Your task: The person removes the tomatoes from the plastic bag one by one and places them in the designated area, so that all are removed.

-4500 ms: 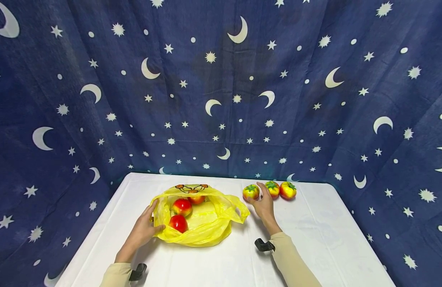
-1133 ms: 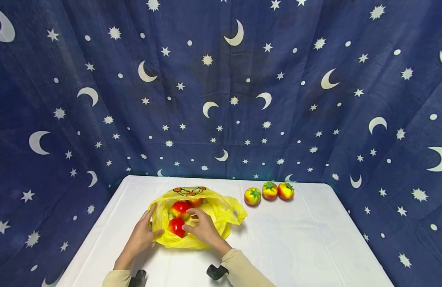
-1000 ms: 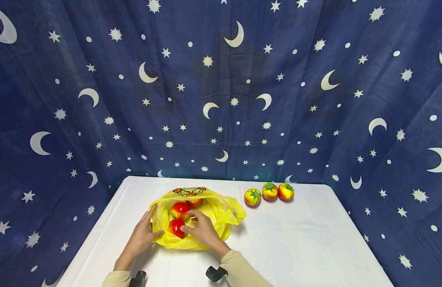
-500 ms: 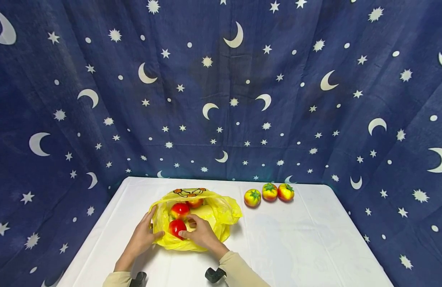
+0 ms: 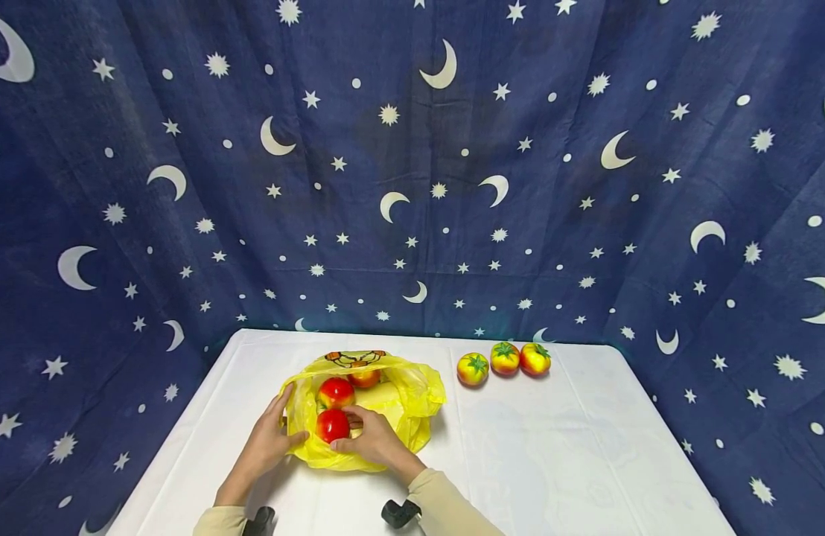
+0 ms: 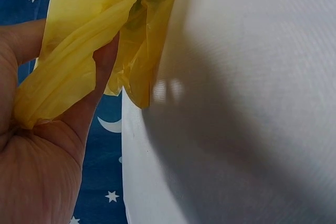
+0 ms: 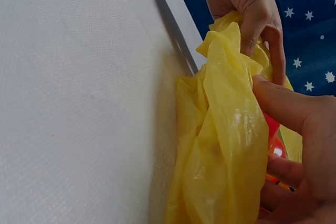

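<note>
A yellow plastic bag (image 5: 422,428) lies on the table with its mouth spread open, an orange-and-black print on its far edge. Inside are three glossy red-yellow tomatoes: a front tomato (image 5: 332,426), a middle tomato (image 5: 336,392) and a back tomato (image 5: 365,378). My left hand (image 5: 261,443) grips the bag's left rim; in the left wrist view, the yellow film (image 6: 89,40) bunches between thumb and fingers. Reaching into the opening, my right hand (image 5: 375,438) curls thumb and fingers round the front tomato. In the right wrist view the bag's side (image 7: 220,145) hides most of that tomato.
To the right of the bag sit three more tomatoes with green leafy tops: a near one (image 5: 473,369), a middle one (image 5: 505,358) and a far-right one (image 5: 535,359). A white cloth covers the table (image 5: 553,461). Behind hangs a blue star-and-moon curtain (image 5: 412,223).
My right hand has left the tomato on the table, moved left into the bag and closed round the front tomato. The bag's right handle has sagged inward. My left hand keeps its place.
</note>
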`<action>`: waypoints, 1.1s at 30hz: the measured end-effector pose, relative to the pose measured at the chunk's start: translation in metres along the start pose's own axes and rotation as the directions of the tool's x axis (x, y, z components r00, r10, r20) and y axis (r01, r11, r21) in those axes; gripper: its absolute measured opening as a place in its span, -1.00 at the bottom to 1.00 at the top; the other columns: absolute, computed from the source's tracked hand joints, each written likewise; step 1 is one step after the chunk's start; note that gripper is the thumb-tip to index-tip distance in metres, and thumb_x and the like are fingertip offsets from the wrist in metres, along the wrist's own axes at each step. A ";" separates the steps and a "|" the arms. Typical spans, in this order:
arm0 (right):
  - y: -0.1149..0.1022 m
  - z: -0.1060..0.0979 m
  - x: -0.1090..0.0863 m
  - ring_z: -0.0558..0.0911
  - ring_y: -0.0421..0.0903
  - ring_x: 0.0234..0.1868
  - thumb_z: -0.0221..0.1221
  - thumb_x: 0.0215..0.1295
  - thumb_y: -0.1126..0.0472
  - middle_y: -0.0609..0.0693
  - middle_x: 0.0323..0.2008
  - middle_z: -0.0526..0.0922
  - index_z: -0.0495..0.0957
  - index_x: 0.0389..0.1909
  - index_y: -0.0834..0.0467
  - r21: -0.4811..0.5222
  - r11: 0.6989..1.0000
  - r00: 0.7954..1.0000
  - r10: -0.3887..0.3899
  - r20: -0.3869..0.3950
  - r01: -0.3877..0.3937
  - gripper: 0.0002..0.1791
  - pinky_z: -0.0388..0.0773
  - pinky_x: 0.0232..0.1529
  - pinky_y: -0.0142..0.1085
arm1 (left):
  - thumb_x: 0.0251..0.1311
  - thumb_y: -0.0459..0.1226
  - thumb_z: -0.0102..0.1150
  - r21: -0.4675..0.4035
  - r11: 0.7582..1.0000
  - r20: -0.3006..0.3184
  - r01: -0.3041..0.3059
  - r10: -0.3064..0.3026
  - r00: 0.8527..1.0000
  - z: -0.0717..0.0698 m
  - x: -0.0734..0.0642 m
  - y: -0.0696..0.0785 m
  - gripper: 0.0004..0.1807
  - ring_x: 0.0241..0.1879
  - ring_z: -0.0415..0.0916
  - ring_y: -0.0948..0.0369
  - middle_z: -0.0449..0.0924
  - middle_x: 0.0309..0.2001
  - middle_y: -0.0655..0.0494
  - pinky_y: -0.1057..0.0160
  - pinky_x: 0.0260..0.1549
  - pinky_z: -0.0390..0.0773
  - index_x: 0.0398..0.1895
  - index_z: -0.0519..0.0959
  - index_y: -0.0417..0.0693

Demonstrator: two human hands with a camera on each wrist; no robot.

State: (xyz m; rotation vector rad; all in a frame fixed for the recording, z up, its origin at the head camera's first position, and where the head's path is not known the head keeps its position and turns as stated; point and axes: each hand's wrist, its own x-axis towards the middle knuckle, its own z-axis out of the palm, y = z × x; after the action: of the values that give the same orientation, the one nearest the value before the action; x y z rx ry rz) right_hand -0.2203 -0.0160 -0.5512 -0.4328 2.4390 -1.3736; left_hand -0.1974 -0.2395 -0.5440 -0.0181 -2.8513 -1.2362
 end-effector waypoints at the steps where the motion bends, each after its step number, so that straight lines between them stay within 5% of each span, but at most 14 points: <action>1: 0.000 0.000 0.000 0.64 -0.09 0.06 0.48 0.00 0.04 -0.07 0.02 0.68 0.48 0.25 0.06 -0.003 1.000 1.000 -0.002 0.002 0.002 -0.27 0.60 0.15 -0.15 | -0.02 -0.37 0.42 -0.001 1.000 -0.002 -0.004 0.004 1.000 0.000 0.000 0.000 0.10 0.46 0.05 -0.30 0.06 0.49 -0.28 -0.26 0.39 0.13 0.57 -0.03 -0.10; 10: 0.004 0.001 0.001 0.61 -0.13 -0.03 0.50 -0.03 0.06 -0.10 -0.04 0.65 0.48 0.22 0.02 0.034 0.999 1.000 -0.007 -0.013 0.007 -0.28 0.63 0.05 -0.21 | -0.01 -0.40 0.40 -0.016 1.000 0.007 0.004 -0.004 1.000 -0.001 -0.002 0.001 0.10 0.47 0.03 -0.29 0.05 0.50 -0.27 -0.26 0.41 0.11 0.57 -0.04 -0.09; 24: 0.001 -0.014 -0.006 0.65 -0.04 0.04 0.49 0.00 0.08 -0.03 0.13 0.53 0.44 0.22 -0.09 0.197 0.980 0.998 -0.033 -0.047 0.042 -0.29 0.69 0.01 -0.19 | -0.02 -0.40 0.40 -0.023 0.999 0.017 0.035 -0.034 0.999 -0.001 -0.002 0.002 0.11 0.48 0.01 -0.30 0.02 0.51 -0.27 -0.25 0.40 0.13 0.57 -0.06 -0.09; 33: -0.006 -0.026 -0.007 0.61 -0.08 0.02 0.46 0.05 0.11 0.02 0.12 0.59 0.44 0.24 -0.09 0.255 0.960 0.993 -0.099 -0.067 0.113 -0.31 0.68 0.02 -0.23 | -0.02 -0.41 0.39 -0.006 1.000 0.010 0.022 -0.021 1.000 -0.003 -0.001 0.003 0.11 0.48 0.00 -0.30 0.02 0.51 -0.29 -0.25 0.42 0.10 0.57 -0.06 -0.11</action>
State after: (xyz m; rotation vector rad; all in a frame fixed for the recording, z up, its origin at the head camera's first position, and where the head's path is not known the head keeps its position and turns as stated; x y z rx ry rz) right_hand -0.2242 0.0037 -0.5328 -0.4728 2.2615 -1.7422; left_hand -0.1967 -0.2397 -0.5400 0.0064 -2.8634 -1.2524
